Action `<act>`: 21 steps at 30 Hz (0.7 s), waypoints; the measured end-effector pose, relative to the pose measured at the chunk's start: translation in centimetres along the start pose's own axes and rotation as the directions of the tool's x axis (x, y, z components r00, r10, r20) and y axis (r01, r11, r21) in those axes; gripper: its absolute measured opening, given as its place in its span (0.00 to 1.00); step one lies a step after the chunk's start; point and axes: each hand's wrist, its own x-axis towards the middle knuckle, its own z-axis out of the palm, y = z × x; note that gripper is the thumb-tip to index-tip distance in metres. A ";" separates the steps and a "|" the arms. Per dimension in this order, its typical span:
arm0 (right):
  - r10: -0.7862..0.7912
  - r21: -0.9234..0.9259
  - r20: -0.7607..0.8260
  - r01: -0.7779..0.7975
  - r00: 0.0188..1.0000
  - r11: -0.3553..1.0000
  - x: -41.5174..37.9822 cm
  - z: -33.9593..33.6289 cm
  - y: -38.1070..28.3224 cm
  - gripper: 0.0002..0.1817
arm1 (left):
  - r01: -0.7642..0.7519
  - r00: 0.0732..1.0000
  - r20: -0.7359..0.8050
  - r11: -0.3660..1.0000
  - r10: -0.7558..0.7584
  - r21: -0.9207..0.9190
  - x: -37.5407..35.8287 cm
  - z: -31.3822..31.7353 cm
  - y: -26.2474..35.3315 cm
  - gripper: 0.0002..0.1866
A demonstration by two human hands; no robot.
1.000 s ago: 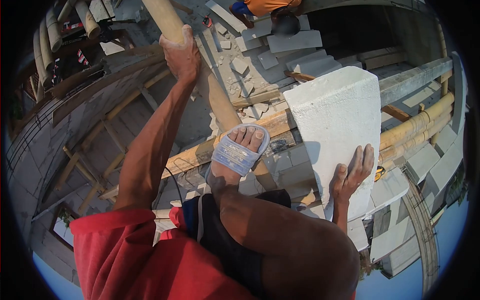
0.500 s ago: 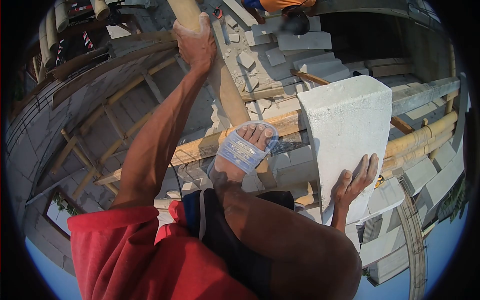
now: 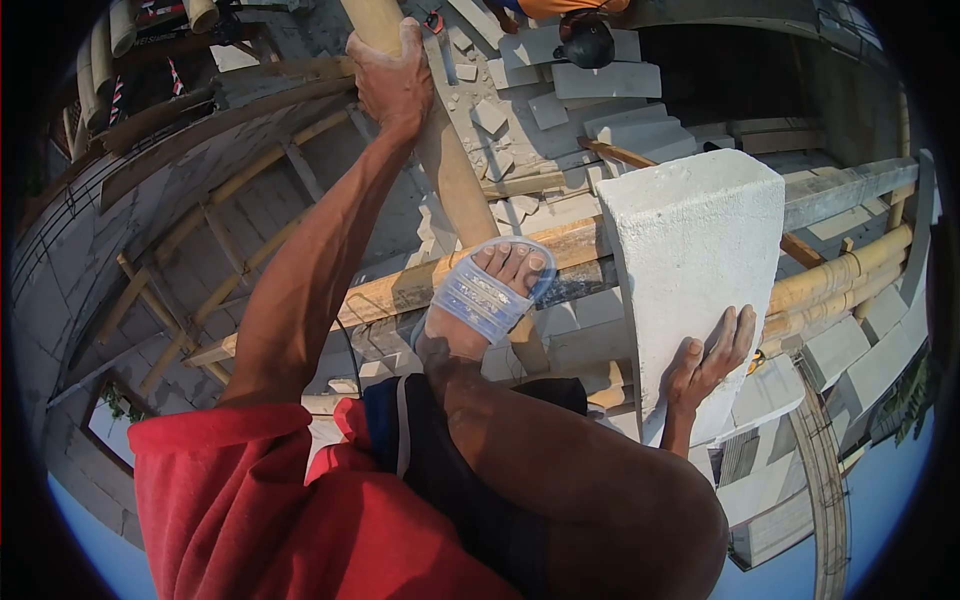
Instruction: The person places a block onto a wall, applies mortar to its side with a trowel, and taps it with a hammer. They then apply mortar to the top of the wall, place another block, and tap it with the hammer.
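Observation:
My left hand [image 3: 392, 82] is wrapped around a thick bamboo pole [image 3: 440, 160] that rises at the upper middle of the view. My right hand [image 3: 708, 363] presses flat against the near side of a large white lightweight concrete block [image 3: 690, 250], holding it up on the right. My foot in a pale blue sandal [image 3: 485, 293] stands on a horizontal bamboo beam [image 3: 400, 290] of the scaffold. I wear a red shirt and dark shorts.
Another person in an orange shirt [image 3: 570, 20] crouches at the top beside stacked white blocks [image 3: 600, 90] and broken pieces. Bamboo rails [image 3: 840, 275] run to the right. Block walls and a long drop lie below the scaffold.
The view has shifted slightly. The block and my right hand stay almost where they were half a second ago; over the full second both rose a little rightward. My left hand keeps its grip.

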 end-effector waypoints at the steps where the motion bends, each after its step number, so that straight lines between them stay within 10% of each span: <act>1: -0.006 -0.003 -0.001 0.006 1.000 1.000 0.0 0.0 0.0 0.34 | 0.008 1.000 -0.004 1.000 -0.008 -0.012 0.0 0.0 0.0 0.42; 15: -0.003 -0.003 0.005 0.003 1.000 1.000 -0.1 -0.1 0.1 0.35 | -0.060 0.998 -0.044 0.984 0.053 -0.166 0.7 0.6 -1.7 0.38; 18: -0.010 0.015 0.006 0.010 1.000 1.000 -0.1 0.0 0.2 0.35 | 0.259 0.961 0.265 0.588 -0.078 -0.766 2.4 1.3 -4.5 0.31; 21: -0.004 0.005 0.010 0.004 1.000 1.000 -0.2 -0.1 0.1 0.36 | 0.818 0.565 0.820 0.196 -0.093 -0.541 4.6 1.3 -11.0 0.27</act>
